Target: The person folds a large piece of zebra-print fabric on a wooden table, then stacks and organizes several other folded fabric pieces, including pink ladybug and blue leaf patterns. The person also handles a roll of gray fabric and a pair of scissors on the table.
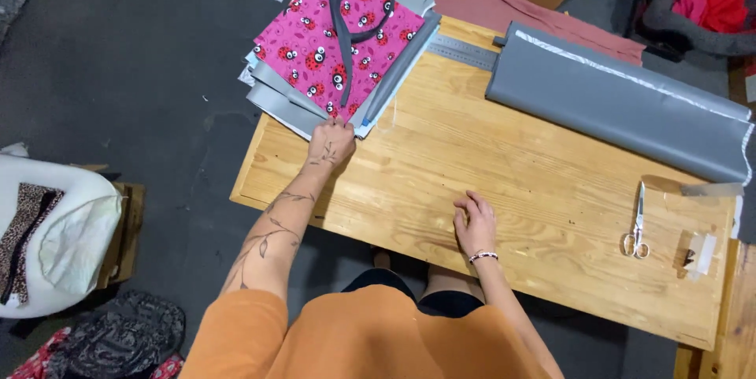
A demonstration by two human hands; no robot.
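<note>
your left hand point(331, 143) pinches the near edge of the stack of grey fabric pieces topped with pink ladybird-print cloth point(339, 40), at the far left corner of the pale wooden surface point(504, 182). your right hand point(475, 225) rests loosely curled on bare wood, holding nothing, well apart from the stack.

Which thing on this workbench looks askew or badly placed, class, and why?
The stack of fabric pieces, pink ladybird print on top with grey sheets beneath, sits skewed on the wooden table's far left corner and overhangs its edges. The sheets are fanned unevenly. The left hand touches its near corner; the right hand rests on bare wood.
</note>
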